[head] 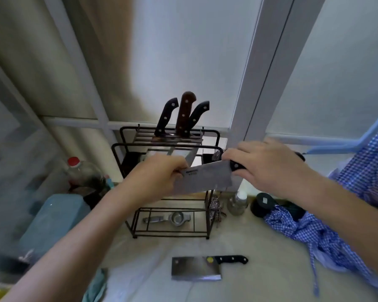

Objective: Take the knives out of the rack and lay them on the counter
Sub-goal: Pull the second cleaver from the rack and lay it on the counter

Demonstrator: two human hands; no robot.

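A black wire knife rack (214, 216) stands on the pale counter (260, 253) against the window. Three knives stand in its top slots: two with black handles (165, 117) (198, 114) and one with a brown handle (184, 112). A wide cleaver (207, 178) hangs in the air in front of the rack. My right hand (268, 164) grips its black handle, and my left hand (159, 177) pinches the far end of its blade. Another cleaver (196, 268) with a black handle lies flat on the counter in front of the rack.
A metal squeezer (168, 219) lies on the rack's bottom shelf. A red-capped bottle (83, 171) and a blue container (55, 221) stand at the left. A small glass jar (238, 203), a dark lid (263, 203) and a blue checked cloth (314, 232) lie at the right.
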